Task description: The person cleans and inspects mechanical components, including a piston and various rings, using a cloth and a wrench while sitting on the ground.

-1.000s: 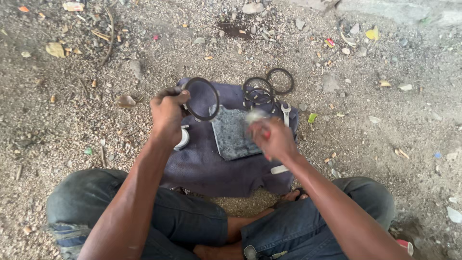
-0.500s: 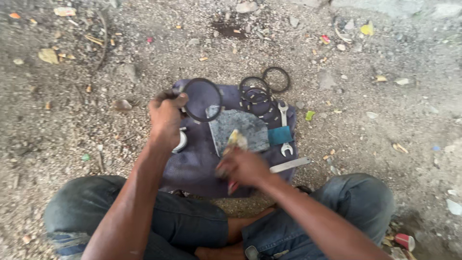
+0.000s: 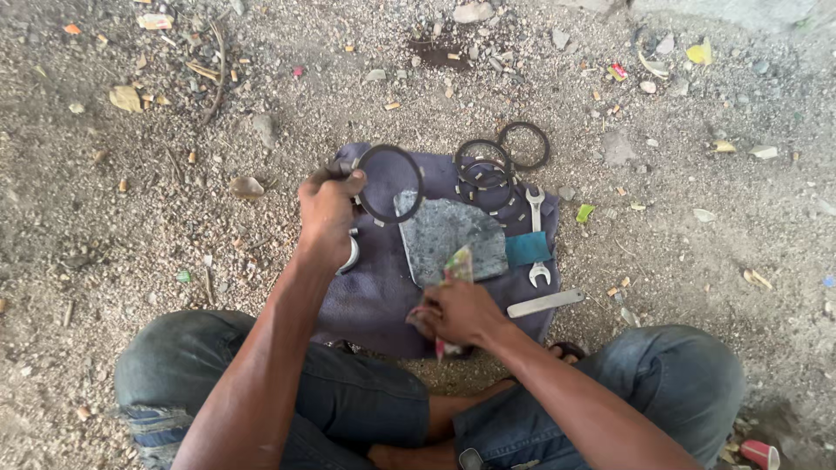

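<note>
Now left hand (image 3: 326, 213) grips dark ring (image 3: 387, 184) above purple cloth (image 3: 366, 296) — right hand (image 3: 457, 312) closed on colourful packet (image 3: 457, 265).

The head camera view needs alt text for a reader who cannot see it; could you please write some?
Seen from above, a person sitting on gravel holds a dark ring up in the left hand, while the right hand grips a small colourful packet. Below lies a purple cloth with a grey stone slab, more rings and a wrench.
</note>
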